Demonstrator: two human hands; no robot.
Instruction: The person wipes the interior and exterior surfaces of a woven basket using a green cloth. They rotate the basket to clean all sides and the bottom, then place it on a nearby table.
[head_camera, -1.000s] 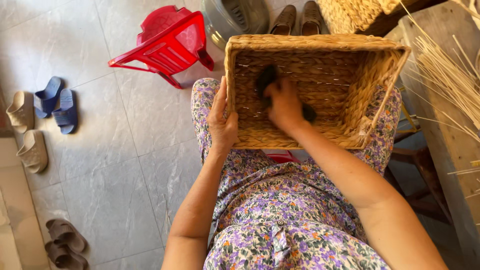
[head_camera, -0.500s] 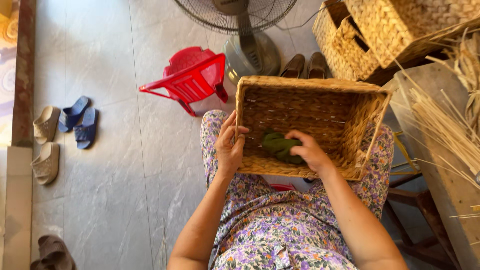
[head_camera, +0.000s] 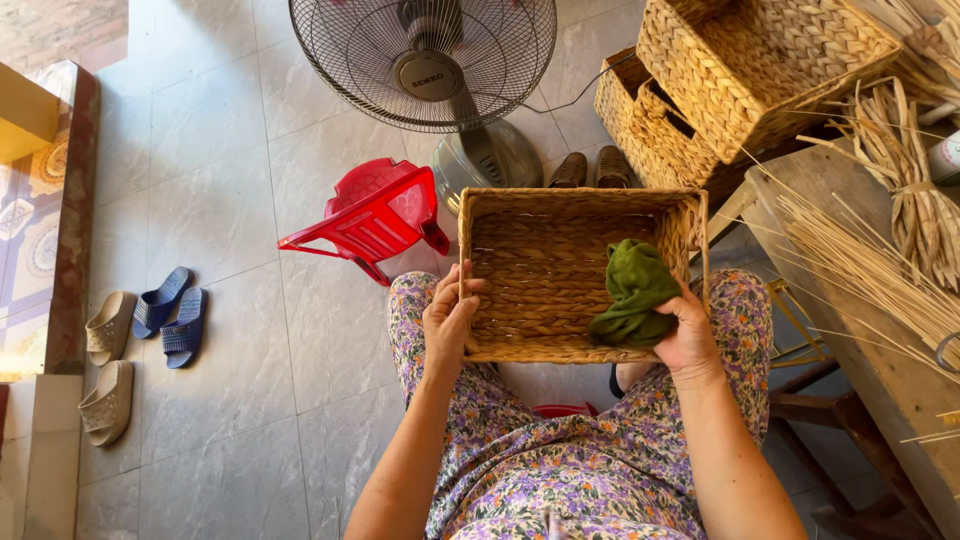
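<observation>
My left hand (head_camera: 447, 318) grips woven basket (head_camera: 545, 275) left rim on lap; right hand (head_camera: 682, 335) clutches green cloth (head_camera: 633, 293) at right wall, mid-wipe; next needs firm strokes w/ basket steady

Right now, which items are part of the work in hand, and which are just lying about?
In hand:
- rectangular woven straw basket on the lap, left hand gripping its side
- dark green cloth in right hand, inside the basket

Lying about:
- red plastic stool, tipped over
- standing fan
- blue slippers
- stacked woven baskets
</observation>
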